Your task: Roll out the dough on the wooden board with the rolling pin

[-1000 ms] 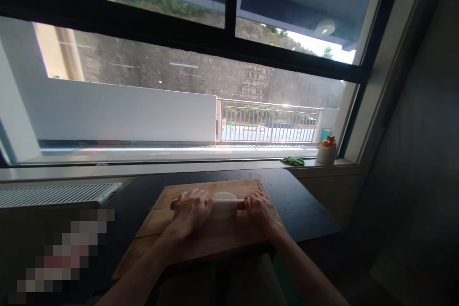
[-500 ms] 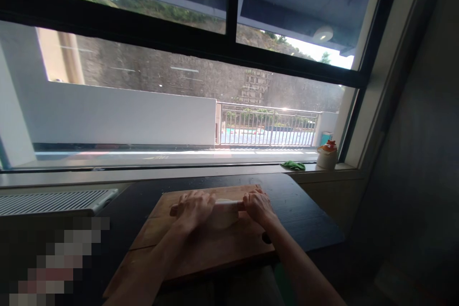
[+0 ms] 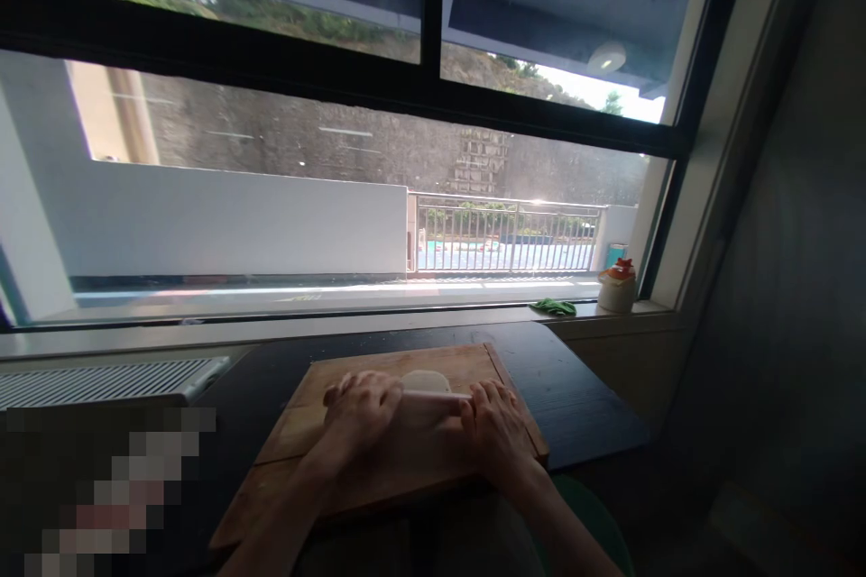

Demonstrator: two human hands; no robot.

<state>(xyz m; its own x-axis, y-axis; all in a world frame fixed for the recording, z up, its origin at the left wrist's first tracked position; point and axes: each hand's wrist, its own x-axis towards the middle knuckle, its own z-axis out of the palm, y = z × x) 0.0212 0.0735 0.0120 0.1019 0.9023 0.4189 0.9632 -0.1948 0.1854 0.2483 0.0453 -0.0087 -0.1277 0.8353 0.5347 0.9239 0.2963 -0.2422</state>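
Observation:
A rolling pin point(image 3: 438, 396) lies crosswise over a flat, pale round of dough point(image 3: 425, 380). My left hand point(image 3: 362, 406) curls over the pin's left part, its handle end poking out past the knuckles. At the other end, my right hand point(image 3: 499, 419) is closed over the right handle, fingers bent down on it. Dough shows beyond the pin, with its near part in shadow between my forearms. Under everything is a wooden board point(image 3: 288, 442) with a seam across its left part.
The board rests on a dark table point(image 3: 575, 397) by a window. A green cloth point(image 3: 555, 306) and a white container with an orange-red top point(image 3: 617, 287) stand on the sill. A slatted white unit point(image 3: 108, 381) is at left, and a green stool point(image 3: 588, 518) below the right forearm.
Both hands have drawn the rolling pin slightly toward me. The dough's far edge now shows beyond it. My right hand's fingers lie flatter over the handle.

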